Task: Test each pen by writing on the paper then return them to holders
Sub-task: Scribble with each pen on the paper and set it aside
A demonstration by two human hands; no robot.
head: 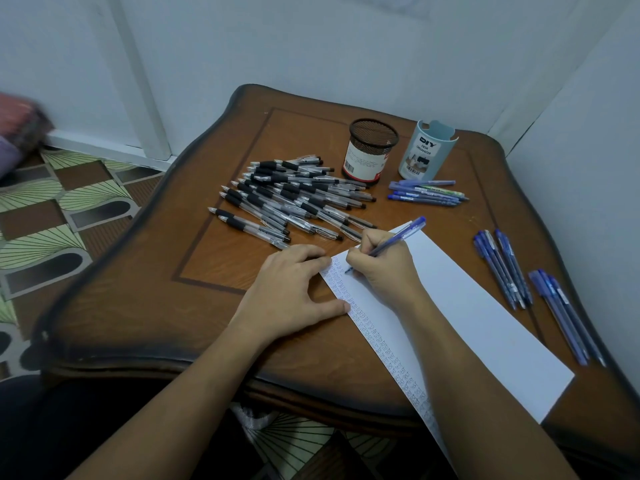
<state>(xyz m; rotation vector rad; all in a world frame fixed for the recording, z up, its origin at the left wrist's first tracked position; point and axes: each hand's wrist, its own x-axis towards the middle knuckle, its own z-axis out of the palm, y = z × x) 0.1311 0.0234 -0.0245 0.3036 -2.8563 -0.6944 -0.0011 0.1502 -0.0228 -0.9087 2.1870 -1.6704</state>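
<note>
Table [138,271] fills most of my feed, brown wood with a wavy edge. Next biggest is the paper [467,323], a long white sheet slanting across it with its near corner hanging over the table edge. I'll place everything off that sheet.

Left of the paper, up by its far end, a heap of black pens [287,199] lies loose on the wood. The left hand [287,289] lies flat with its fingers straight, fingertips and thumb touching the paper's left edge, holding nothing. The right hand [384,265] sits on the paper's far end, fingers curled in a writing grip (more on that below).

Beyond the paper's far end stand the mesh holder [370,150] and the pale blue holder [427,150], both upright. One bunch of blue pens [427,194] lies between them and the paper. A second bunch [502,268] and a third bunch [564,313] lie right of the paper.

Smallest is the blue pen [398,239] the right hand pinches, tip down on the paper at the top of a column of blue scribbles along its left edge.
</note>
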